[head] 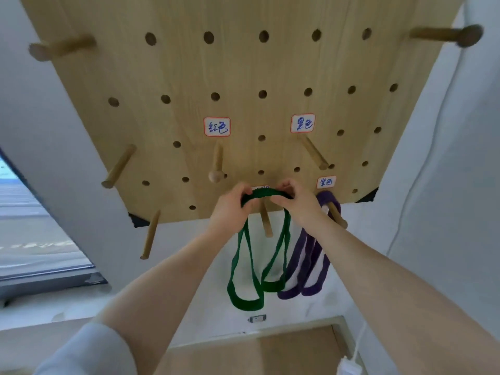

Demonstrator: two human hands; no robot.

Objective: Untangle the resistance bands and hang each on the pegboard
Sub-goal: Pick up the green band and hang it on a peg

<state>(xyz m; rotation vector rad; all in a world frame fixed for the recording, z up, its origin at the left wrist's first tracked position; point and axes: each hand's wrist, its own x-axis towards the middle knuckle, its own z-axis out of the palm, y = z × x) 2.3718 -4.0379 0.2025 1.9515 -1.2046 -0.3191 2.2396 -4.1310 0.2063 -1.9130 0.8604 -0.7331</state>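
A wooden pegboard (243,77) fills the upper view, with handwritten labels and several wooden pegs. My left hand (230,209) and my right hand (297,204) both grip the top of a green resistance band (244,272), held just above a bare peg (266,221) at the board's lower edge. The band's doubled loops hang down below my hands. A purple band (311,255) hangs folded over the peg (336,216) to the right, under its label (326,182). The label behind the green band is mostly hidden by my hands.
Empty pegs stand under the two upper labels (217,126) (303,123) and along the board's left side (119,166). A window (32,239) lies to the left. A white cable and plug (349,369) hang at lower right beside a wooden surface (257,355).
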